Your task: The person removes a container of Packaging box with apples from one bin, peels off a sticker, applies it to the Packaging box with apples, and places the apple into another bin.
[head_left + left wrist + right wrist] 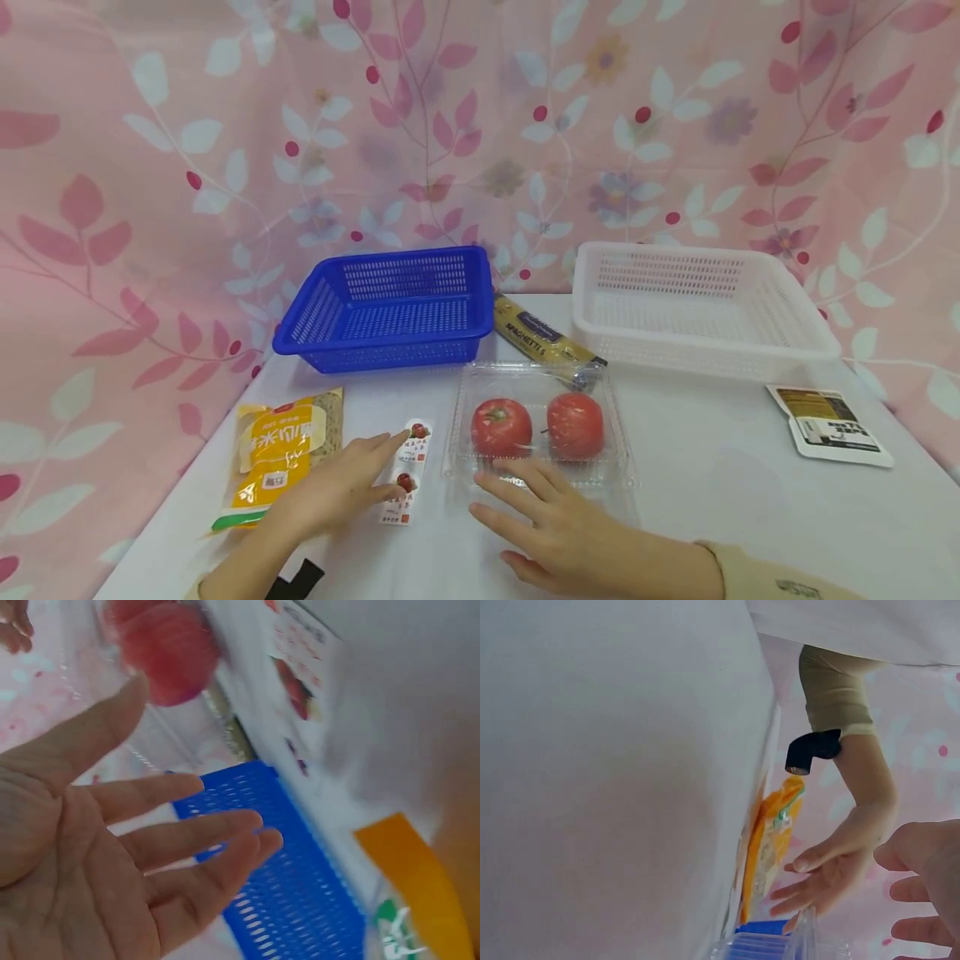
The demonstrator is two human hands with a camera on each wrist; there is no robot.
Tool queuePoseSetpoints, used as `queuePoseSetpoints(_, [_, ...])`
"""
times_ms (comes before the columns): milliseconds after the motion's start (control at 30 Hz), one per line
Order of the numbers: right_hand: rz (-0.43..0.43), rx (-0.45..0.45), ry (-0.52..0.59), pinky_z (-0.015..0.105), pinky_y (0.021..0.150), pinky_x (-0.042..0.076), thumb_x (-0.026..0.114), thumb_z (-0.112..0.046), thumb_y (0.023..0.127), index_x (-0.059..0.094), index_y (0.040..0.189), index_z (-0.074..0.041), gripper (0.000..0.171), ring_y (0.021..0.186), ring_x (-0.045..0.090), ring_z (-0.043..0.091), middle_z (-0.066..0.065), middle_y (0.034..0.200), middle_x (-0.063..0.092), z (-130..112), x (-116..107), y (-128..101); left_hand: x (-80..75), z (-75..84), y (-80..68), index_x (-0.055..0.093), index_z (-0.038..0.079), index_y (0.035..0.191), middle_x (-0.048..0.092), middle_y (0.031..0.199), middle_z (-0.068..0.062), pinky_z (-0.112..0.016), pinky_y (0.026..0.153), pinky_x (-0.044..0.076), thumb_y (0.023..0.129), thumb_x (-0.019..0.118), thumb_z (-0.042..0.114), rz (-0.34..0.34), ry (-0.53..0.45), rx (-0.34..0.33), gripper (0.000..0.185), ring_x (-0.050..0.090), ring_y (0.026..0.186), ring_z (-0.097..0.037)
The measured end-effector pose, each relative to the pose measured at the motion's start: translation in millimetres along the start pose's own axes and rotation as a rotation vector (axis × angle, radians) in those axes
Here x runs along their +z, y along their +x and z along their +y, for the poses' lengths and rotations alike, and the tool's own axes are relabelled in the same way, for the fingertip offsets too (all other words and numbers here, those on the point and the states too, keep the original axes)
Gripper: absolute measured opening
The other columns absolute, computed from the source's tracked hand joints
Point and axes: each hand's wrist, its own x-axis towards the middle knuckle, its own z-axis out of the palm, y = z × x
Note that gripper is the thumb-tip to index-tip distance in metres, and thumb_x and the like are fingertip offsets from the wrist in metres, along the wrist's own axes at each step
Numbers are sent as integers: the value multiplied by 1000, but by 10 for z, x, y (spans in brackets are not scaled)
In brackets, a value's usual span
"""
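Note:
In the head view two tomatoes (501,427) sit inside a clear plastic clamshell box (619,467) at the middle of the table. My right hand (558,525) is at the box's near edge, fingers spread and holding nothing. Left of the box lies a strip of white stickers (411,454) printed with red fruit pictures. My left hand (341,487) hovers beside that strip, its fingers extended over the strip's left edge. The left wrist view shows this palm (97,862) bare, with fingers apart.
A yellow bag of grain (281,450) lies left of my left hand. Behind stand a blue basket (390,350) and a white basket (705,350), with a spaghetti packet (543,333) between them. A small brown-and-white pouch (832,425) lies at the right.

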Motion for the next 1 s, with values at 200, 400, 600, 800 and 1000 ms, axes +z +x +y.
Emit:
queuePoseSetpoints(200, [-69,41,28,43,103,28,60,-32,85,49,130,-13,50,123,38,31,11,142,35,-5,56,-38,72,-106,267,39,11,140,33,143,-17,-55,101,28,81,66,38,-165,-61,15,70,28,131,-35])
queuePoseSetpoints(400, [-90,73,47,43,103,28,72,-32,76,47,131,-14,63,122,40,30,10,143,35,19,105,-81,148,-122,450,31,9,143,13,149,-22,-58,104,18,80,66,43,-278,-12,38,80,8,136,-40])
queuePoseSetpoints(600, [-94,72,66,42,104,28,72,-31,76,45,133,-15,65,123,39,28,10,143,34,35,102,-96,246,-138,559,26,8,144,10,149,-22,-57,104,19,76,69,46,-277,19,27,89,6,136,-38])
queuePoseSetpoints(800, [-85,65,71,40,104,28,71,-30,77,46,133,-13,63,126,36,26,10,143,34,57,102,-102,313,-157,596,26,7,144,12,148,-25,-59,103,20,73,72,43,-241,14,32,92,7,136,-40])
queuePoseSetpoints(1000, [-64,56,79,40,105,29,71,-29,77,48,131,-12,61,126,37,27,11,143,35,66,128,-92,333,-168,567,25,0,143,14,147,-26,-54,105,18,73,75,33,-207,-58,22,92,10,135,-40])
